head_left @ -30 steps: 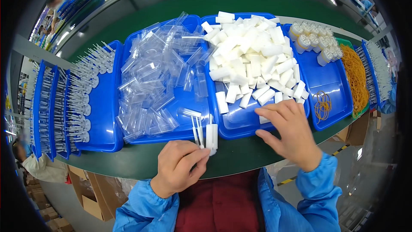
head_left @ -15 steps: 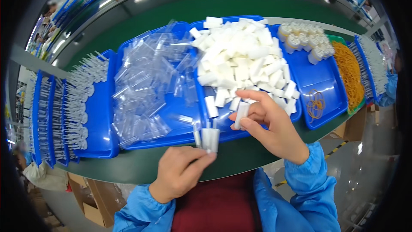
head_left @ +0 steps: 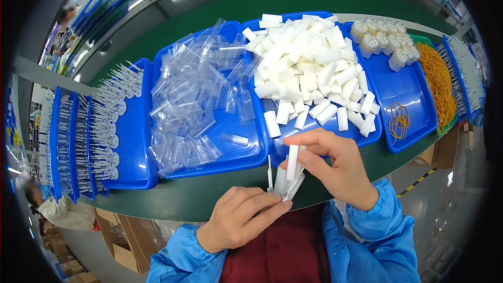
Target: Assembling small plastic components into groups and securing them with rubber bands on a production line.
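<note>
Over the green bench (head_left: pixel 173 199), the left hand (head_left: pixel 245 219) pinches the base of a white pronged assembly (head_left: pixel 281 182); the right hand (head_left: pixel 335 165) grips a white block (head_left: pixel 292 162) there, possibly touching it.

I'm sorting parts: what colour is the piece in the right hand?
The piece is white; head view shows it.

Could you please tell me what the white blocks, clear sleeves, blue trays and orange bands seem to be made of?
White blocks: perhaps foam, matte; pale faces lack sharp glints.
Clear sleeves: likely thin plastic, glossy; streaked highlights, blue showing through.
Blue trays: apparently moulded plastic, smooth; even colour, rounded corners, soft reflections.
Orange bands: probably rubber, fairly dull; thin, loosely curled loops.
</note>
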